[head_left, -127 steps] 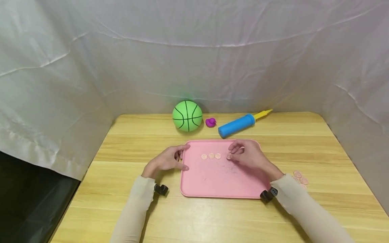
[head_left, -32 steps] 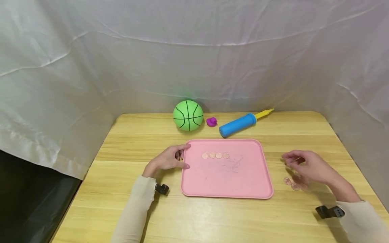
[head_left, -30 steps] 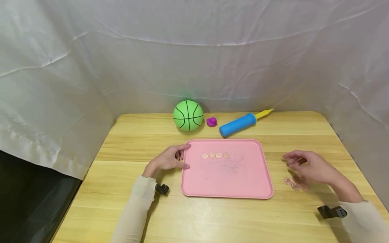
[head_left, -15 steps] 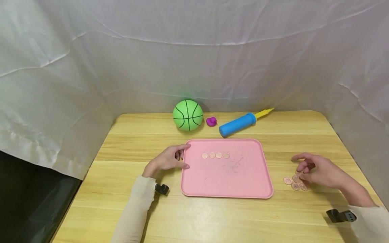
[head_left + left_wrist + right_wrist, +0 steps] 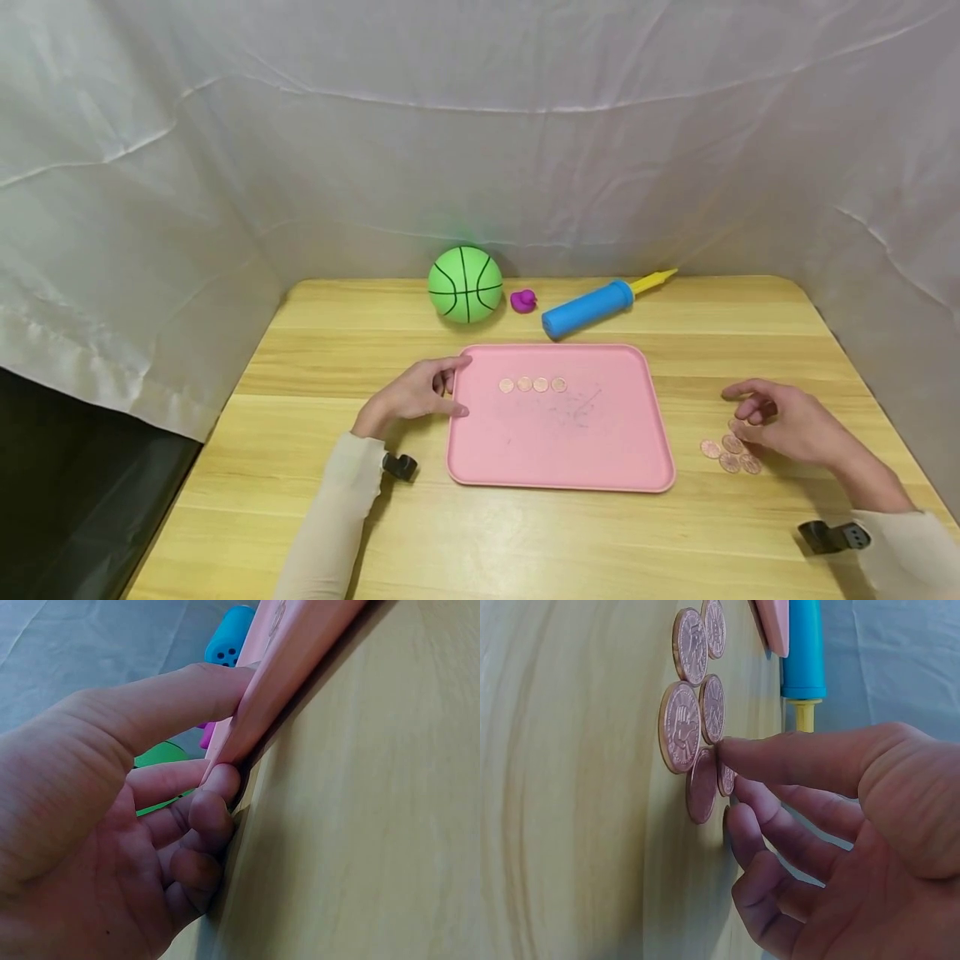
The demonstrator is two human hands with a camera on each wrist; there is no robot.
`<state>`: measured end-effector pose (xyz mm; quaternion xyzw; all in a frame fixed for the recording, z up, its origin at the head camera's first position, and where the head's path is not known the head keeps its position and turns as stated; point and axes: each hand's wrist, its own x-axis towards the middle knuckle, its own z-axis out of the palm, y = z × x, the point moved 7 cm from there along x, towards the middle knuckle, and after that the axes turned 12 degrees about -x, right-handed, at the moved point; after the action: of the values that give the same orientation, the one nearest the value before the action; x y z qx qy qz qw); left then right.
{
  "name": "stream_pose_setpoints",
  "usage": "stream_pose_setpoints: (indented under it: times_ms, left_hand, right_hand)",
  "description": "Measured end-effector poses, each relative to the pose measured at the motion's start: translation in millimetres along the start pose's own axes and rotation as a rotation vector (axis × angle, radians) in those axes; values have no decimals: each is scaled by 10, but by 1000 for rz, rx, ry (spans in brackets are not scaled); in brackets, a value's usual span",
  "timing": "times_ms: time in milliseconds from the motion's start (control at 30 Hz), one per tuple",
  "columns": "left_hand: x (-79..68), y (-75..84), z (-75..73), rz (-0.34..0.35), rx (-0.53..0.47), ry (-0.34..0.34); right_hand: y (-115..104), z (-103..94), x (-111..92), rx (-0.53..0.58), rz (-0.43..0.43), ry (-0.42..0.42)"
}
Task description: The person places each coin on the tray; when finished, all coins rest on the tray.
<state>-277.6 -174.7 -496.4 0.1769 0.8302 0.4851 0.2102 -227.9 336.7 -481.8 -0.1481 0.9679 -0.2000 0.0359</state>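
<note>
On the left, my left hand (image 5: 416, 390) grips the left rim of the pink tray (image 5: 562, 462), thumb over the edge and fingers against its outer side. A row of several copper-coloured coins (image 5: 524, 384) lies flat across the upper part of the tray. To its right, more loose coins (image 5: 730, 462) lie in a cluster on the table, some overlapping. My right hand (image 5: 795, 425) is at this cluster. In the right wrist view, the thumb touches a coin (image 5: 726, 781) at the cluster's edge, partly hidden behind it. The other fingers are bent close beside that coin.
Behind the tray stand a green ball (image 5: 465, 285) with black lines, a small purple rubber duck (image 5: 523, 301) and a blue hand pump (image 5: 588, 308) with a yellow nozzle. A grey cloth (image 5: 480, 167) hangs behind the wooden table (image 5: 510, 542).
My right hand has left the tray, where a fourth coin now lies in the row, and moved right to the cluster. Its thumb has come down onto a coin. My left hand stays put.
</note>
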Motion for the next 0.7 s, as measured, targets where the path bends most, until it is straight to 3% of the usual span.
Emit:
stream_pose_setpoints:
  times_ms: [233, 700]
  left_hand:
    - [1, 11, 2, -3, -4, -3]
    - [3, -1, -5, -2, 4, -6]
  right_hand:
    - [31, 3, 10, -29, 24, 9]
    - [15, 14, 52, -29, 42, -49]
